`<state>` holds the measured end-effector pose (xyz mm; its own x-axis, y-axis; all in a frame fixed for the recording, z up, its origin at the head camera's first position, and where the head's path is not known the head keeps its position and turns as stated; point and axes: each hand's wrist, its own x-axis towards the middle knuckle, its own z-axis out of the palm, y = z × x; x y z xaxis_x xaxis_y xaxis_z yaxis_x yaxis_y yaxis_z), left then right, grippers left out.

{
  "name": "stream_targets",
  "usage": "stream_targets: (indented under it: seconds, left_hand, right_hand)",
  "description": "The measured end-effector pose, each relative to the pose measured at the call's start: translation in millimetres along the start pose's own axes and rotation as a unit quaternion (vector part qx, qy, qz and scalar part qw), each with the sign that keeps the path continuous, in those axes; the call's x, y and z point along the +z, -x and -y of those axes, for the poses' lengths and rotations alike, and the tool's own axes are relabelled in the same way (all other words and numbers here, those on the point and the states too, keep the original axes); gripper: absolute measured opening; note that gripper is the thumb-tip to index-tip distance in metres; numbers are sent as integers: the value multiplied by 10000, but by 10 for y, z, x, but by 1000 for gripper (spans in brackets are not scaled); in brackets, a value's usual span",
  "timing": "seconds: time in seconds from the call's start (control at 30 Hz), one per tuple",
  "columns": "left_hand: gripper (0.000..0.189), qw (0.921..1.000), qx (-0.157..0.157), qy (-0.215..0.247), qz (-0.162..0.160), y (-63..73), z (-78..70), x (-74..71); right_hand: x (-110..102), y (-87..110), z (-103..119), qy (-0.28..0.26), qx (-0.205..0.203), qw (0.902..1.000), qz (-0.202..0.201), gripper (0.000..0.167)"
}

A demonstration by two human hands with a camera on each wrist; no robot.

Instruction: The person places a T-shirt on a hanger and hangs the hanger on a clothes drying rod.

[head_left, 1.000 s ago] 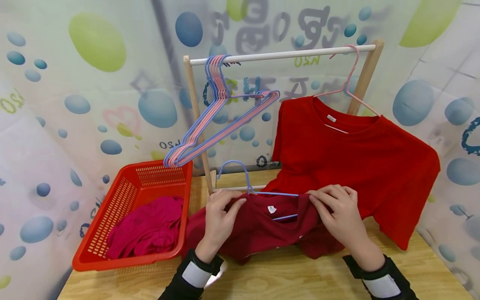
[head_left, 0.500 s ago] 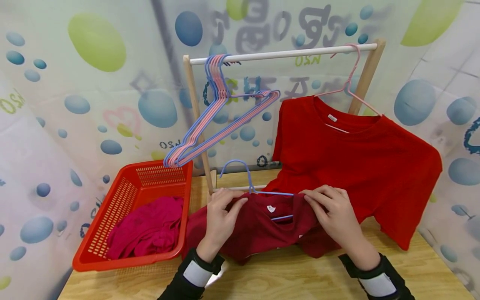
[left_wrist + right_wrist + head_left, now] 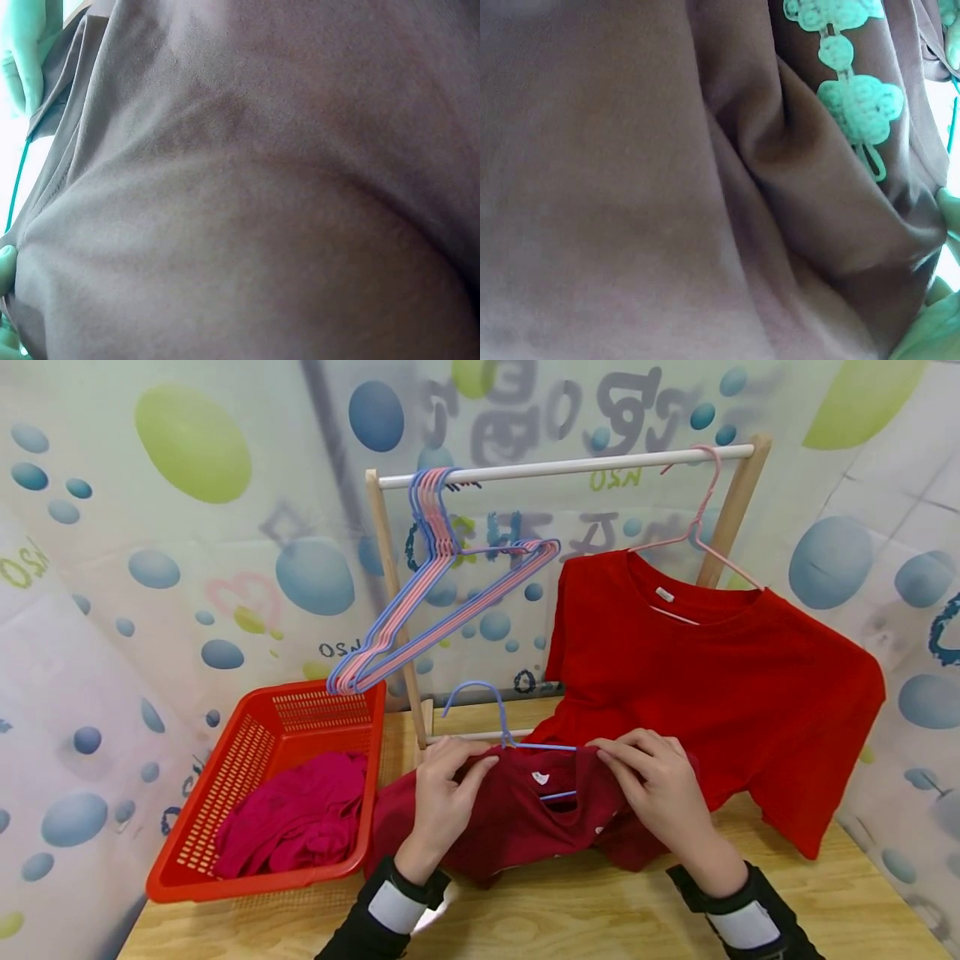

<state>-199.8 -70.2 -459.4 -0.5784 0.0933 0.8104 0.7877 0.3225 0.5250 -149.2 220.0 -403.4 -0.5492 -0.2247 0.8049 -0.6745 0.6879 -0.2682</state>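
A dark red shirt (image 3: 525, 827) lies on the table, a blue hanger (image 3: 504, 710) inside its neck with the hook sticking up. My left hand (image 3: 446, 797) pinches the shirt's left shoulder by the collar. With thumb and fingers, my right hand (image 3: 656, 781) pinches the other shoulder edge beside the neck opening. In the left wrist view the shirt cloth (image 3: 247, 187) fills most of the picture, fingertips (image 3: 6, 268) at its edge. The right wrist view shows folded cloth (image 3: 615, 187) with a pale flower-like decoration (image 3: 862, 109) on it.
Left of the shirt stands a red basket (image 3: 172, 852) holding a crumpled magenta garment (image 3: 292, 818). Behind is a rack (image 3: 570, 467) with several blue and pink hangers (image 3: 397, 618). A bright red T-shirt (image 3: 697, 685) hangs from its right end on a pink hanger (image 3: 701, 518).
My right hand has shifted left, drawing its side of the shirt toward the neck. The blue hanger's hook has moved slightly right. My left hand stays nearly in place.
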Motion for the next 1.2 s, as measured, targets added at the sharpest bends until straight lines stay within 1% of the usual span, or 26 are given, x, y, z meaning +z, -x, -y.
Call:
stream_targets:
  seconds: [0.1, 0.13, 0.37, 0.4, 0.5, 0.53, 0.57, 0.6, 0.63, 0.67, 0.7, 0.77, 0.8, 0.83, 0.9, 0.93, 1.0, 1.03, 1.07, 1.2]
  left_hand:
    - [11, 10000, -4, 4, 7, -6, -22, -2]
    - [11, 10000, -4, 10, 12, -8, -29, -3]
    - [11, 10000, 41, 59, 22, -2, -19, 21]
    - [11, 10000, 42, 53, 24, -1, -21, 22]
    - [11, 10000, 39, 75, 22, -4, -34, 30]
    - [11, 9999, 47, 88, 15, -5, -40, 31]
    - [11, 9999, 47, 116, 6, -6, -46, 34]
    - [10, 9999, 130, 103, -22, -31, -108, 20]
    - [10, 9998, 152, 139, -42, -29, -107, 27]
    - [9, 9997, 180, 169, -59, -30, -110, 31]
    - [8, 9996, 232, 157, -72, -52, -156, 22]
    - [8, 9995, 220, 211, -74, -50, -159, 30]
    - [7, 9995, 270, 176, -77, -70, -210, 22]
    - [8, 9996, 164, 233, -46, -43, -153, 42]
    - [9, 9997, 90, 236, -4, -44, -160, 41]
    - [10, 9997, 19, 262, 17, -18, -114, 55]
    - [11, 9997, -8, 217, 57, -13, -100, 58]
    - [12, 9996, -73, 246, 82, 9, -44, 70]
    - [12, 9997, -61, 226, 90, 10, -36, 72]
    - [11, 9997, -52, 182, 132, 15, -16, 77]
  right_hand:
    - [26, -4, 2, -23, -71, 9999, -77, 54]
    - [34, -6, 5, -41, -82, 9999, -107, 55]
    - [94, -18, 40, -116, -61, 9997, -215, 54]
    - [97, -23, 52, -139, -51, 9997, -203, 45]
    - [107, -31, 77, -172, -2, 9997, -145, 13]
    - [107, -34, 87, -181, 41, 9998, -115, 14]
    - [107, -33, 94, -158, 52, 9998, -97, 25]
    - [108, -34, 101, -162, 83, 9998, -77, 35]
    - [111, -33, 104, -161, 98, 9998, -74, 37]
    - [115, -31, 104, -176, 103, 9998, -74, 36]
    - [120, -29, 102, -197, 100, 9997, -76, 34]
    - [156, -8, 64, -263, 80, 9995, -127, 17]
    - [182, 7, 32, -329, 76, 9993, -160, 13]
    - [205, 16, 10, -380, 56, 9991, -198, 18]
    - [225, 10, 7, -445, 11, 9987, -229, 36]
    - [233, 3, 10, -481, -15, 9985, -245, 43]
    - [235, -21, 35, -536, -80, 9982, -251, 45]
    - [226, -39, 63, -536, -98, 9983, -228, 46]
    - [221, -53, 81, -535, -121, 9983, -216, 47]
    - [287, -28, 30, -596, -60, 9978, -268, 43]
